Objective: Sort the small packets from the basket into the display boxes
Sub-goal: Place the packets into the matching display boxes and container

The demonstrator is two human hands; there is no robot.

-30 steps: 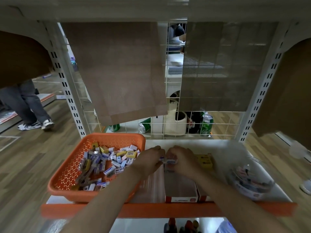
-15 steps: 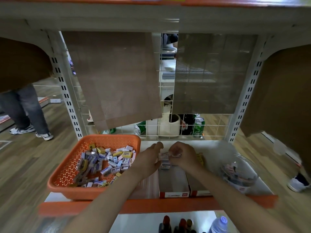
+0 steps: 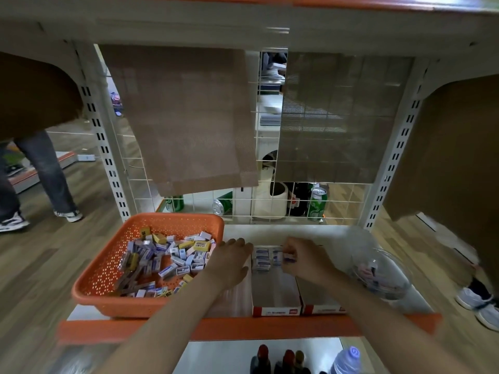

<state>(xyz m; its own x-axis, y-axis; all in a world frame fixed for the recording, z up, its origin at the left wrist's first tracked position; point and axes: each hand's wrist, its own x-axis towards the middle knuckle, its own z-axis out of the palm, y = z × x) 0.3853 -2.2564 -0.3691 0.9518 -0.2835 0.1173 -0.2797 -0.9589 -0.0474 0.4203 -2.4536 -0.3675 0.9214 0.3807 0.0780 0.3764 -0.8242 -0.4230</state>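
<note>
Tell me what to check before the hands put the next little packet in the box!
1. Packet held: ok. The right hand pinches a small packet.
2. Room in the display box: ok. Only its far end holds packets; the near part is bare.
3. Left hand out of the way: ok. It lies beside the box, not over it.
4. Packet matches those in the box: cannot tell, the print is too small.
5. More in the basket: ok, plenty.
</note>
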